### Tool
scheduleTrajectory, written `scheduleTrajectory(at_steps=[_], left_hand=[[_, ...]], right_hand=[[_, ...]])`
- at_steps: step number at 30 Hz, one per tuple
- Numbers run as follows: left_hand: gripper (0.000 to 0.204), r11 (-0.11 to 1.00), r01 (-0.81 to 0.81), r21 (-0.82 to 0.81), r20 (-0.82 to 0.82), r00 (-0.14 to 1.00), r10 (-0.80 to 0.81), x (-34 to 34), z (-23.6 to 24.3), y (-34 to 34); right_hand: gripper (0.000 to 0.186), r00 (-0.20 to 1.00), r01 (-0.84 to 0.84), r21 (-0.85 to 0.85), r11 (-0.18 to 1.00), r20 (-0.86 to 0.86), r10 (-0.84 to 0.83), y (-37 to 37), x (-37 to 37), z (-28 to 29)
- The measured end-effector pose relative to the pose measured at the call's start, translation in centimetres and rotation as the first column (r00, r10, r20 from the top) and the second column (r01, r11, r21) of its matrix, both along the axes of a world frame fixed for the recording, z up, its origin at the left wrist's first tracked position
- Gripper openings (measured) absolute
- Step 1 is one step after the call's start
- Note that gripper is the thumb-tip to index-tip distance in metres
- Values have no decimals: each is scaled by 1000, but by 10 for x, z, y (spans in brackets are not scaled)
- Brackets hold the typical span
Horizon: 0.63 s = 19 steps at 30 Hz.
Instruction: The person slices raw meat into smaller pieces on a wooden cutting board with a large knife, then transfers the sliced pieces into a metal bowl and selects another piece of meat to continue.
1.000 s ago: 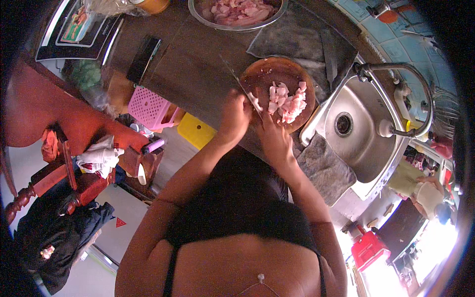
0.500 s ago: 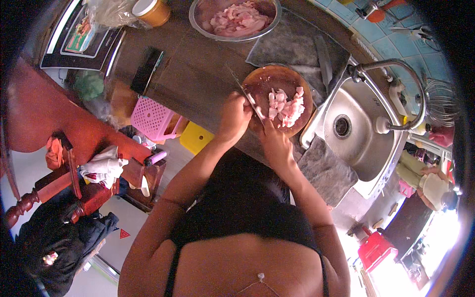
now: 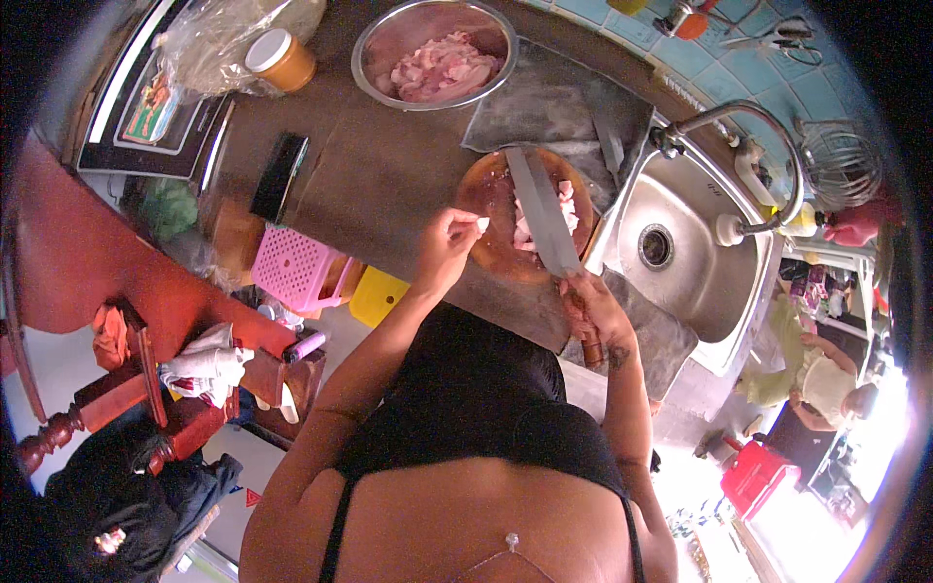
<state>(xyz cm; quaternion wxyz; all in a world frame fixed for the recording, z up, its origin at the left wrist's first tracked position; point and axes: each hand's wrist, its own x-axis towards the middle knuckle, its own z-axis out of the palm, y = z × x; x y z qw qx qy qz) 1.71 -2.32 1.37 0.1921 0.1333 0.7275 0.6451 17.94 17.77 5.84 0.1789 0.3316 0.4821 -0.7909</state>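
My right hand point(image 3: 598, 311) grips the wooden handle of a broad-bladed kitchen knife point(image 3: 540, 204). The blade's flat side faces up over the round wooden cutting board point(image 3: 491, 255) and hides part of the board and the meat. Small pale pink pieces of raw meat point(image 3: 567, 199) show on both sides of the blade. Just off the board's left edge, my left hand point(image 3: 444, 255) pinches a small whitish piece of meat point(image 3: 482, 224) between thumb and fingertips.
A steel bowl point(image 3: 363, 80) of raw meat stands beyond the board. A grey cloth point(image 3: 539, 87) lies behind it, bearing another blade point(image 3: 607, 141). The sink point(image 3: 700, 253) and its tap are at right. A dark phone point(image 3: 280, 175) and a lidded jar point(image 3: 282, 63) are at left.
The knife has swung from the board's left edge to across its middle. My left hand has moved left off the board with a piece of meat; my right hand has shifted right and nearer me.
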Motion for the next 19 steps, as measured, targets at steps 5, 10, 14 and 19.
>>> scheduleTrajectory(at_steps=[5,10,14,19], left_hand=[[9,982,101,162,163,978,-127,2,3,23],[12,965,257,-45,-65,964,-259,5,13,39],[21,956,283,-80,-141,946,-292,7,22,40],[52,884,302,-356,-346,837,-425,3,25,35]], right_hand=[[28,987,145,-126,981,-45,-152,5,9,-6],[29,942,331,-117,936,-8,-334,6,14,2],[27,945,326,141,935,-42,-323,15,23,11],[24,995,-64,986,153,51,91,10,23,14]])
